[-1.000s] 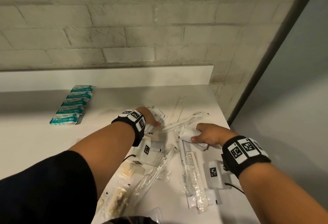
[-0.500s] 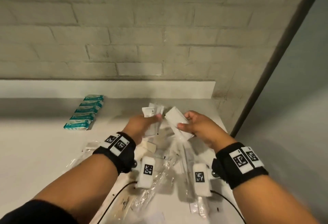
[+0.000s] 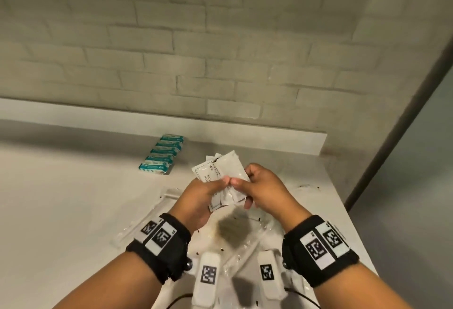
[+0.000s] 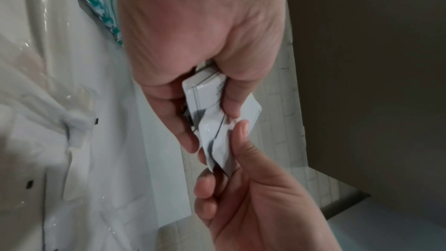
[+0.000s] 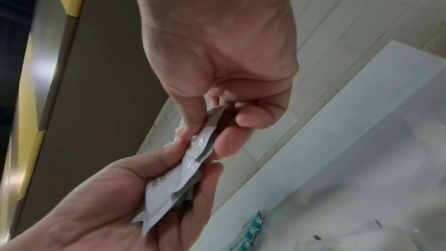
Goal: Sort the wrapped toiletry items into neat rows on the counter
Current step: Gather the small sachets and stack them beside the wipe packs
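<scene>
Both hands are raised above the white counter (image 3: 61, 210), meeting over a small stack of white sachets (image 3: 220, 174). My left hand (image 3: 208, 191) grips the stack (image 4: 205, 91) between thumb and fingers. My right hand (image 3: 247, 186) pinches a white sachet (image 5: 205, 140) against that stack, thumb tips almost touching. A row of several teal-and-white packets (image 3: 163, 153) lies on the counter at the back left. Clear-wrapped long items (image 3: 147, 218) lie scattered on the counter below the hands.
A raised white ledge (image 3: 269, 139) runs along the back of the counter under a grey brick wall. The counter's right edge (image 3: 353, 230) drops off beside a dark vertical strip. Crinkled clear wrappers (image 4: 36, 102) cover the counter near my wrists.
Both hands lifted off the pile on the counter, each with white sachets, and came together. The right hand's sachet now lies against the left hand's stack.
</scene>
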